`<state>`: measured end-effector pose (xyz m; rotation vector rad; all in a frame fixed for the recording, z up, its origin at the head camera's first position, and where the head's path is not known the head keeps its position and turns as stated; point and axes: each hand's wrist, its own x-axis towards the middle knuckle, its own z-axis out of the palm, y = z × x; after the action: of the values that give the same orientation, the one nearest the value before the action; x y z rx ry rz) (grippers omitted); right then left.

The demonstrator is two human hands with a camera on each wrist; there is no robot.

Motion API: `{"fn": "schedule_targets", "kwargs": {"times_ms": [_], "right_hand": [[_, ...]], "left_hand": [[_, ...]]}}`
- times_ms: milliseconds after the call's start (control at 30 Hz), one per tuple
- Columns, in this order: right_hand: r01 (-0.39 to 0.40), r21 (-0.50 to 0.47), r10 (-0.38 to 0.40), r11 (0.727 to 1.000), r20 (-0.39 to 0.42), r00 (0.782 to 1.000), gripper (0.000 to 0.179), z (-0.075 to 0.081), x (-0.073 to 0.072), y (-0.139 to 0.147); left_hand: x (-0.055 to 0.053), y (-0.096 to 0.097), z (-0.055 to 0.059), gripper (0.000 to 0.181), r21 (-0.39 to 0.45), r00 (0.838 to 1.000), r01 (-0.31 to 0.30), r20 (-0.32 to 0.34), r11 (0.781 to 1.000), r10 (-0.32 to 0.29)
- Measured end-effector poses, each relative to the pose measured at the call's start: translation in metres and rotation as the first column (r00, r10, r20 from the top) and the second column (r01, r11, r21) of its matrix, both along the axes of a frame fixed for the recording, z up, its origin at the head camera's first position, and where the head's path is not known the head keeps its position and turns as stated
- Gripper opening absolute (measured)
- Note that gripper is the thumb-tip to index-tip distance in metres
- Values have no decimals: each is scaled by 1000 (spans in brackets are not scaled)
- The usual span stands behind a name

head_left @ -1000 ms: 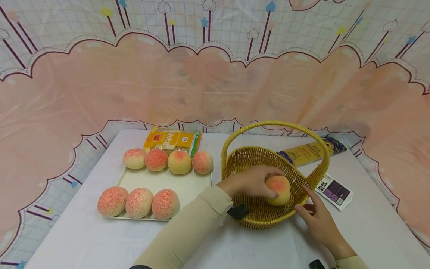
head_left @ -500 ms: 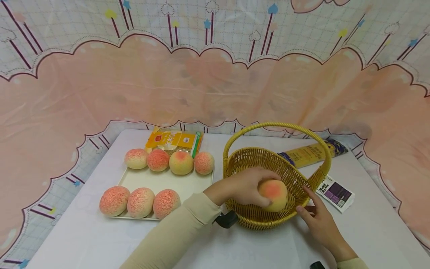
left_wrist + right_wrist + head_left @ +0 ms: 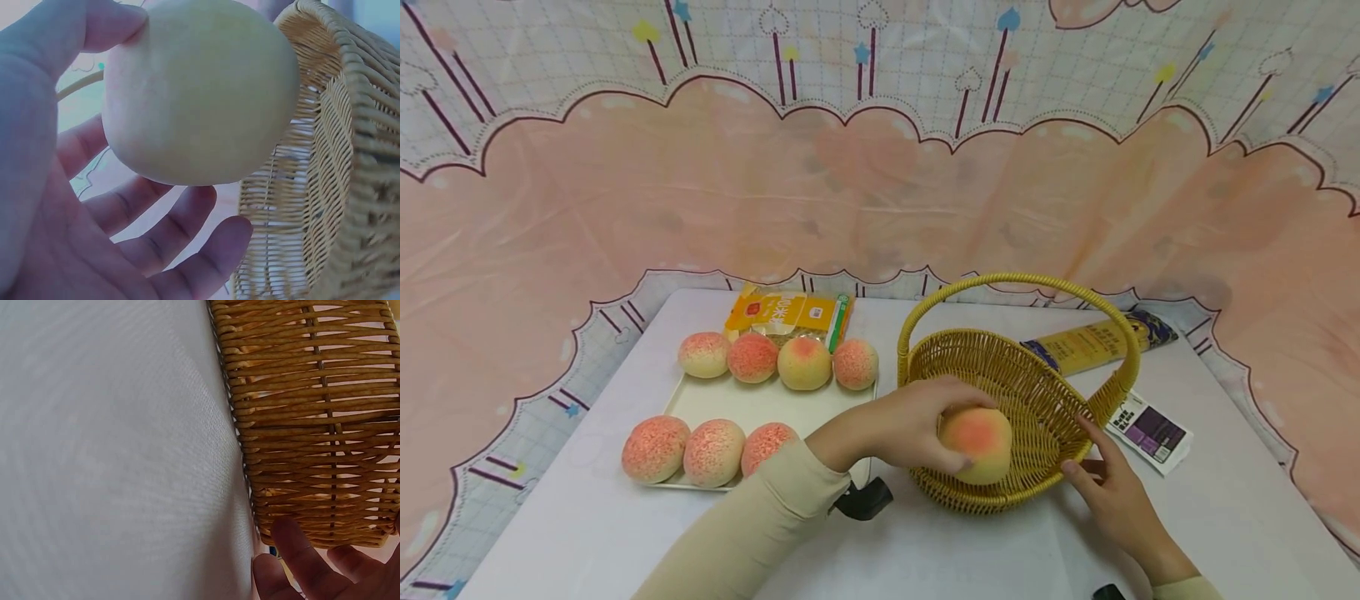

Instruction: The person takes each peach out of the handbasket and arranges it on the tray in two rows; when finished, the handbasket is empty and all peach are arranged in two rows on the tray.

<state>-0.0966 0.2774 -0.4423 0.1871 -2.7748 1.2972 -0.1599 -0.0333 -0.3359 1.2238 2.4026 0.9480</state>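
Note:
My left hand [image 3: 917, 421] holds a yellow peach with a red blush [image 3: 988, 454] over the left part of a woven wicker basket [image 3: 977, 502]. In the left wrist view the thumb lies against the peach [image 3: 206, 94], and the fingers spread partly behind and below it, beside the basket's wall [image 3: 369, 162]. At the basket's right side, my right hand [image 3: 1112, 492] grips the rim near the foot of the tall handle [image 3: 1018, 279]. In the right wrist view its fingertips [image 3: 290, 534] touch the outer wicker wall. I see no other peach inside the basket.
Left of the basket is a cream tray [image 3: 760, 408] with peaches along its far and near edges. Behind it lies an orange food packet [image 3: 790, 312]. A gold and blue packet [image 3: 1082, 346] and a white and purple packet [image 3: 1150, 433] lie right of the basket.
My left hand has moved left with the peach, from the middle of the basket toward its left rim. My right hand keeps its place on the basket.

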Motion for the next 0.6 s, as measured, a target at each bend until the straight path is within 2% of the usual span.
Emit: {"fn": "schedule_targets", "kwargs": {"times_ms": [233, 600], "right_hand": [[-2, 5, 2, 1000, 0, 1000, 64, 0, 0, 1], [-2, 4, 2, 1000, -10, 1000, 64, -1, 0, 0]], "left_hand": [[6, -25, 5, 58, 7, 1000, -13, 9, 1000, 13], [10, -62, 8, 55, 32, 999, -43, 32, 999, 42]]}}
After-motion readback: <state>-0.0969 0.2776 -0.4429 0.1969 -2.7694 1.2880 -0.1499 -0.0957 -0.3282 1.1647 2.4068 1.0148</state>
